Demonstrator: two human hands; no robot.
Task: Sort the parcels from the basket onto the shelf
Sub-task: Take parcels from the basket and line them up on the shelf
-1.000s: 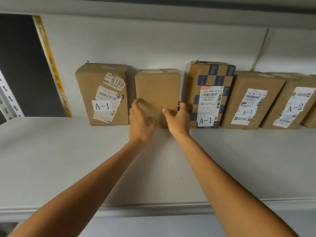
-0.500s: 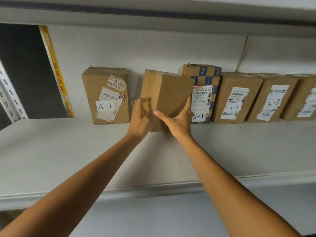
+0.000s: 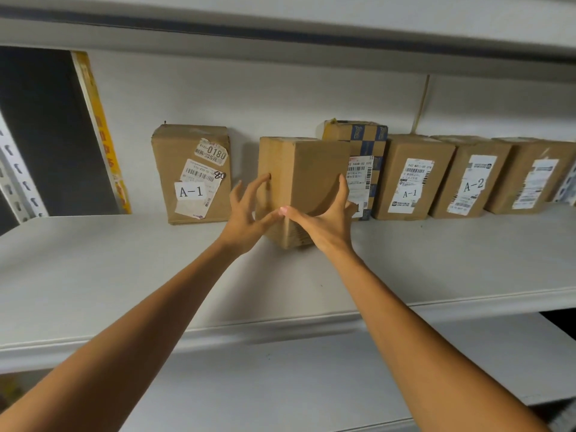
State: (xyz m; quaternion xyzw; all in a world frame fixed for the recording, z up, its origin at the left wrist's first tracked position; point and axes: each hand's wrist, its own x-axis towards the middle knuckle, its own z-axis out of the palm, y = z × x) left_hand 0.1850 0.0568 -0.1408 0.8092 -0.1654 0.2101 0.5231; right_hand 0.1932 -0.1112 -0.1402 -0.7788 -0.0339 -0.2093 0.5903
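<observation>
The box (image 3: 304, 182) stands upright on the shelf (image 3: 124, 269), one corner facing forward. The left hand (image 3: 246, 219), fingers splayed, touches the box's left face with its fingertips, and the right hand (image 3: 324, 222), equally spread, rests on its front face; neither grips it. An A-1 parcel (image 3: 191, 174) stands left of the box, a checked parcel (image 3: 364, 157) just right.
</observation>
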